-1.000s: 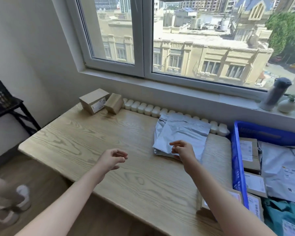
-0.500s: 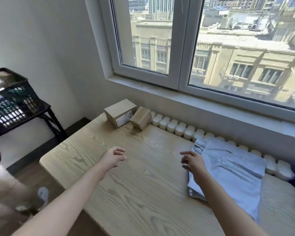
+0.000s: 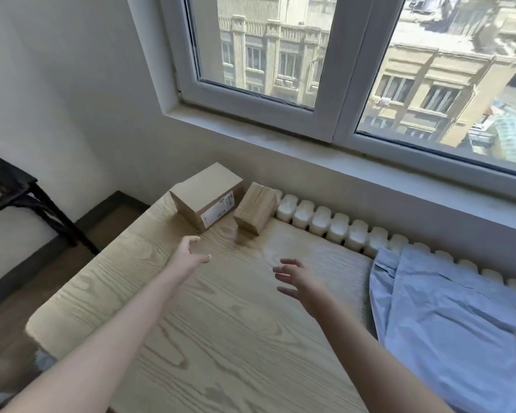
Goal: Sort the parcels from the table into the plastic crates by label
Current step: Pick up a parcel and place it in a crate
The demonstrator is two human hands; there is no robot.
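Left hand (image 3: 188,254), fingers spread and empty, hovers just short of the big box (image 3: 206,195), seemingly to lift it; right hand (image 3: 298,278), likewise splayed, hangs farther from that box.

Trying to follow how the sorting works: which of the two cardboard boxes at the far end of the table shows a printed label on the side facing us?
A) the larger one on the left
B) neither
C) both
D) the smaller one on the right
A: the larger box carries a white label on its near side face, while the smaller box beside it shows only plain taped cardboard.
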